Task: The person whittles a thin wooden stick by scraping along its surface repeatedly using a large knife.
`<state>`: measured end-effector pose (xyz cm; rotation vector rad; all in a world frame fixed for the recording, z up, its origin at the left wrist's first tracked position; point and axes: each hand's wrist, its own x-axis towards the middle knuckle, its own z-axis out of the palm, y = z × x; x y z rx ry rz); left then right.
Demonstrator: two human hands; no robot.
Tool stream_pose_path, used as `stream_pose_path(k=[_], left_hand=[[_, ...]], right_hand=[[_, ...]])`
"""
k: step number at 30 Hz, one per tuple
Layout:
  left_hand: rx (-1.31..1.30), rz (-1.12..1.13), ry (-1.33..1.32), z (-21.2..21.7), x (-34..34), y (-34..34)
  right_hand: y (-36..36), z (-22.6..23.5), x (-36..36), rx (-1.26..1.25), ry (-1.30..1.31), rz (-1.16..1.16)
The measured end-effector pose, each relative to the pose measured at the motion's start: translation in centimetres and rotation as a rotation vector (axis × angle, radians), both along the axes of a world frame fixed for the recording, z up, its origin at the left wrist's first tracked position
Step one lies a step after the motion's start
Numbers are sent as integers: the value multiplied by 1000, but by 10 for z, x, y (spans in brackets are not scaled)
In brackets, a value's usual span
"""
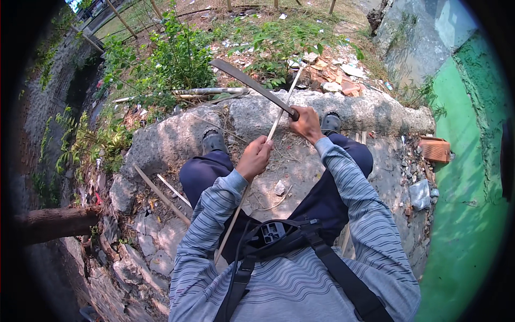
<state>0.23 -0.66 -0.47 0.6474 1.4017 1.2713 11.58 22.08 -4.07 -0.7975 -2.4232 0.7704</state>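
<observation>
Near the middle of the view, the person's bare left hand is closed around a long, thin, pale stick that looks like wood or bamboo. The stick slants through that hand, its far end toward one o'clock and its near end toward seven, by the dark blue cloth trousers. At one o'clock from the left hand, the bare right hand makes a fist around the dark handle of a long, curved, dull grey metal knife, whose blade points to ten o'clock and crosses over the stick. The stick seems light and fairly stiff, maybe a bit bendy near its ends, and it may have splinters; the middle looks like a good spot to hold. The knife seems heavier and hard, so the handle is the safe part to grip. Past the hands, at twelve o'clock, lies a rough, grey stone ledge. The left wrist and the grey-blue striped sleeve hide part of the stick, and its near end is hard to make out. The right fingers cover most of the handle. I cannot tell whether the blade touches the stick, or which edge is sharp.
</observation>
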Motion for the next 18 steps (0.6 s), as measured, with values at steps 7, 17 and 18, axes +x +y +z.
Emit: stream_pose_path(k=[7,17,18], left_hand=[[-2,-32,-138,18,-2,-1],[67,-29,200,-12,2,-23],[28,-47,136,-1,1,-23]], right_hand=[[-19,-4,2,94,78,31],[-20,-9,5,132,96,69],[-16,-4,3,133,100,71]])
